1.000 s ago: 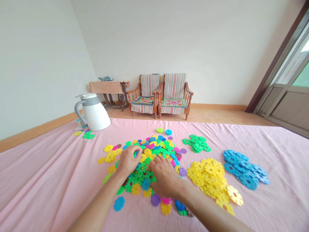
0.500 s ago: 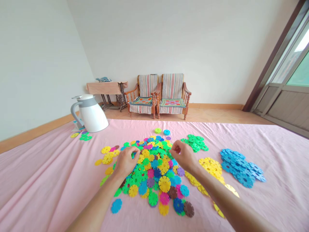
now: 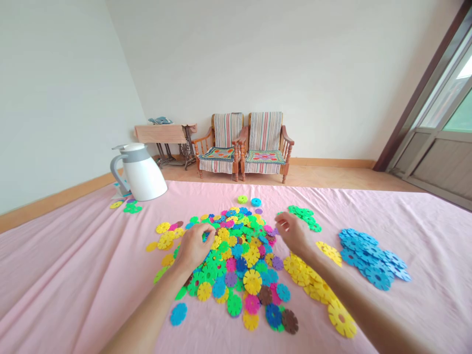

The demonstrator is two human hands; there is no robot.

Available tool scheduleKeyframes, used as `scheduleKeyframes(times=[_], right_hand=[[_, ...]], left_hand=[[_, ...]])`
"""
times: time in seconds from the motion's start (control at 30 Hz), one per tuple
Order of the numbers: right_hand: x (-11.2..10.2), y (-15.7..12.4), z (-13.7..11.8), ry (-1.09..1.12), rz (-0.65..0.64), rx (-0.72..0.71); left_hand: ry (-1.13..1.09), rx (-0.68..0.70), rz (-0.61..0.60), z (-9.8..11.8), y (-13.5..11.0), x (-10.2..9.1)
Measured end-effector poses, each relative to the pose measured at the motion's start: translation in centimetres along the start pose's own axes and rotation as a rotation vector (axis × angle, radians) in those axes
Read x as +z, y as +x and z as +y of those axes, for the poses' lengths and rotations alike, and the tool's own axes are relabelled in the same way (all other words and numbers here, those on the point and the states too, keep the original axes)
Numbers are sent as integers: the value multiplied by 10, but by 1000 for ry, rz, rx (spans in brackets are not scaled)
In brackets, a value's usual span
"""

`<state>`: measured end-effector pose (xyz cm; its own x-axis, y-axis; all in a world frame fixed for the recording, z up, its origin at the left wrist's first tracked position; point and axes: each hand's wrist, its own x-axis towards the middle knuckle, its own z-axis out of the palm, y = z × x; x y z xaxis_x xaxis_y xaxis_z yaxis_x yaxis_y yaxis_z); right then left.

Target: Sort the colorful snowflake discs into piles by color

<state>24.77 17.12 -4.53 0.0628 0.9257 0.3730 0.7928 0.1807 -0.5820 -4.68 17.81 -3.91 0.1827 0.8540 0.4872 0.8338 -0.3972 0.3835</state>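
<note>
A mixed pile of coloured snowflake discs (image 3: 239,260) lies on the pink sheet (image 3: 73,275) in front of me. My left hand (image 3: 193,247) rests on the pile's left side, fingers curled, thumb and forefinger pinched on a green disc. My right hand (image 3: 294,232) hovers between the mixed pile and the green pile (image 3: 306,216), fingers bent in a loose pinch; what they hold is hidden. My right forearm crosses the yellow pile (image 3: 320,285). A blue pile (image 3: 372,258) lies farther right.
A white jug (image 3: 142,172) stands at the sheet's far left corner, with a few loose discs (image 3: 129,206) beside it. Two striped wooden armchairs (image 3: 245,145) and a small table (image 3: 165,135) stand at the back wall. A glazed door (image 3: 438,123) is on the right.
My right hand has lifted off the near side of the mixed pile and travelled up and right to the green pile. The left hand has stayed put.
</note>
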Motion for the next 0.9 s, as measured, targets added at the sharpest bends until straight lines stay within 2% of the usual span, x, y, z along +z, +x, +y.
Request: scheduleKeyframes(times=[0.07,0.13,0.27,0.43,0.67,0.9], right_hand=[[12,-14,-31,26,-117,-139],[21,-24,-58,28,-180,-222],[31,-29,-86,-10,-220,-269],[34,-30,-91,-29,-285,-314],[16,-40,-88,23,-381,-351],[18,-26,-75,48,-309,-267]], left_hand=[[1,-9,0,0,0,-1],[-3,-20,5,1,0,-2],[-17,-34,18,1,0,-3],[-3,-25,33,3,-1,-4],[-14,-13,32,3,-1,-2],[-20,-10,30,6,0,-4]])
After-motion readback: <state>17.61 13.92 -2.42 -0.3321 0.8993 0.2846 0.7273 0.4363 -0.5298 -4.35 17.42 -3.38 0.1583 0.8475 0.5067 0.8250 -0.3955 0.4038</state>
